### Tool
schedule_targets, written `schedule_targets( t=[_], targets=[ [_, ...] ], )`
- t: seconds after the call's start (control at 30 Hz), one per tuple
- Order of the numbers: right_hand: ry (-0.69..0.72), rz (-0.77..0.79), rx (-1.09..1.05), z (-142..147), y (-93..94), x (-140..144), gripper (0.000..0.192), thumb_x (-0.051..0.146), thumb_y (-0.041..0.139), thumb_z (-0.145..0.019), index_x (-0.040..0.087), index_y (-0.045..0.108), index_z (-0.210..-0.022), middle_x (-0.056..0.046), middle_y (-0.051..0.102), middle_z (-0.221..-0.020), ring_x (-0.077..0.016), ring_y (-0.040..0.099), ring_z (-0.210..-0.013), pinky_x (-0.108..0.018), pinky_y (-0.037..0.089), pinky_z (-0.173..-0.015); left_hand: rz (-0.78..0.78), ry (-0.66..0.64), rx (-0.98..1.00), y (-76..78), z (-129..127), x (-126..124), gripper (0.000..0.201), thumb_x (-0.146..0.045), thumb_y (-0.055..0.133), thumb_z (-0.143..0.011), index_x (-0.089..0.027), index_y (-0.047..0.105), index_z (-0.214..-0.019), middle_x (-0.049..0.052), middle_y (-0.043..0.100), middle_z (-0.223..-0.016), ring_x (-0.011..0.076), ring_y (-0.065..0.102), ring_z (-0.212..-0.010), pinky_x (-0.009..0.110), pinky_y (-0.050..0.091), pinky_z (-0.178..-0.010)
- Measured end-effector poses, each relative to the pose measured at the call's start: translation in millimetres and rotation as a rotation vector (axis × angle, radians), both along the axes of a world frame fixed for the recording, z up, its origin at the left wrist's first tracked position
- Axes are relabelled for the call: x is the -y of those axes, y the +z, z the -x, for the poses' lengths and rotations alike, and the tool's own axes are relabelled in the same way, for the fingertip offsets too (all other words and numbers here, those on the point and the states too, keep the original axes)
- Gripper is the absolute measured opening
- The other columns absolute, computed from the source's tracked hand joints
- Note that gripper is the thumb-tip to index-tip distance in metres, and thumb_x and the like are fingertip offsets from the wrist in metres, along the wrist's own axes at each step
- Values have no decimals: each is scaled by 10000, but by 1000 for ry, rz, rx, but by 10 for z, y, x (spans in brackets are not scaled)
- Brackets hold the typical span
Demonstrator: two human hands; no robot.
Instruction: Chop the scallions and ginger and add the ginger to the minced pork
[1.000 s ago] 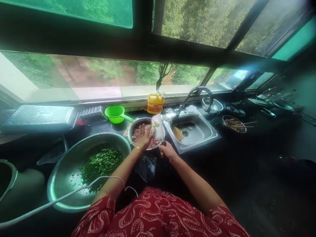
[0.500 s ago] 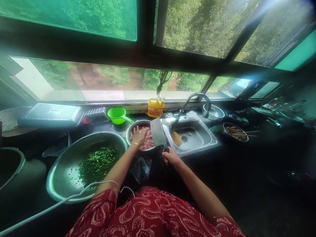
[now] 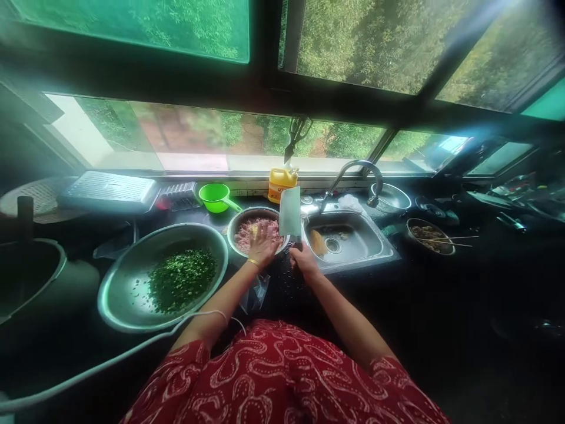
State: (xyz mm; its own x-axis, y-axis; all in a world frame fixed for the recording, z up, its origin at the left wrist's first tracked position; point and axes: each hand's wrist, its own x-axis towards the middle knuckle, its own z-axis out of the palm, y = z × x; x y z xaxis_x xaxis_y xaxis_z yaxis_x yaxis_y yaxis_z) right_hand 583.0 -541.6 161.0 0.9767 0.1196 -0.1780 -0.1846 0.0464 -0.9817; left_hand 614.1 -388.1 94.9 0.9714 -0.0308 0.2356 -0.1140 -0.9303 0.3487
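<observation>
The person stands at a dark desk (image 3: 441, 306) under a row of windows. The right hand (image 3: 303, 262) has its fingers wrapped tight around the handle of a cleaver (image 3: 290, 213), whose broad blade stands upright, pointing away from the person, between the meat bowl and the sink. The left hand (image 3: 263, 242) rests palm down, fingers spread, on the minced meat (image 3: 249, 228) at the near right side of a steel bowl (image 3: 235, 221); it grips nothing. A gold bangle (image 3: 253, 262) sits on the left wrist. To the near left of the meat bowl lies a large steel basin (image 3: 119, 282) holding chopped greens (image 3: 182, 279). A steel sink (image 3: 353, 247) lies just right of the cleaver, with a curved tap (image 3: 353, 171) at its far edge. A green ladle (image 3: 215, 197) and a yellow bottle (image 3: 281, 184) stand at the far side by the window sill. A small bowl with chopsticks (image 3: 430, 235) sits well to the right of the sink.
</observation>
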Motion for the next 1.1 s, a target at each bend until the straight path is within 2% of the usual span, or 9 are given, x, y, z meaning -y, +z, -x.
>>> schedule_targets(
  t=[0.1,0.27,0.4,0.5,0.63,0.77,0.9,1.0,1.1],
  targets=[
    [-26,7,14,-8,6,112,273,298,555,-626,227,364,-807,150,389,-422,-53,345,-309,-177,299,-326,113,148,7,197,-43,-275,594,-414,334,-924,-93,384,-1420,176,217,-1533,337,89,-1433,578,50,-1122],
    [-17,39,-8,79,-89,243,263,316,550,-641,229,371,-814,143,380,-425,-63,344,-317,-189,300,-344,248,156,460,686,-76,-562,528,-327,228,-957,-126,364,-1427,134,328,-1499,238,183,-1425,466,93,-1154],
    [-3,143,15,114,-179,298,212,337,508,-691,229,396,-835,125,376,-435,-94,371,-343,-216,313,-382,175,68,102,481,-230,-581,473,-299,365,-912,-112,486,-1330,167,508,-1357,274,371,-1332,489,220,-1116],
    [3,488,270,53,-249,501,189,336,490,-768,199,504,-898,43,522,-563,-132,493,-498,-244,363,-499,150,160,-147,302,-339,-718,493,-262,424,-885,-84,469,-1342,200,493,-1363,315,393,-1310,540,269,-1077],
    [58,1141,655,-106,-290,882,247,262,435,-874,203,627,-1018,-51,622,-771,-165,536,-681,-269,306,-604,159,326,108,504,-316,-874,529,-272,330,-935,-85,358,-1429,182,308,-1497,331,198,-1407,592,182,-1096],
    [232,1523,819,-229,-240,979,338,170,368,-920,247,644,-1100,-63,608,-738,-161,497,-675,-299,227,-610,-21,79,236,672,-82,-442,488,-333,284,-958,-192,435,-1399,99,254,-1536,284,116,-1436,572,47,-1130],
    [287,1610,885,-252,-182,836,350,178,335,-948,261,641,-1096,-65,605,-742,-167,479,-692,-317,209,-627,-206,-232,78,500,131,262,577,-479,309,-934,-230,336,-1454,80,197,-1556,271,92,-1442,547,39,-1143],
    [306,1600,891,-238,-134,798,340,204,334,-958,254,634,-1111,-70,607,-771,-167,477,-718,-316,221,-644,-242,-277,20,379,82,490,618,-551,278,-920,-257,312,-1462,63,160,-1567,269,61,-1446,540,28,-1144],
    [341,1580,810,-229,-80,899,363,231,317,-965,251,618,-1167,-87,613,-807,-174,489,-756,-310,249,-670,-225,-210,-24,297,-104,370,624,-542,275,-921,-236,313,-1464,77,163,-1565,281,47,-1445,535,7,-1142]
  ],
)
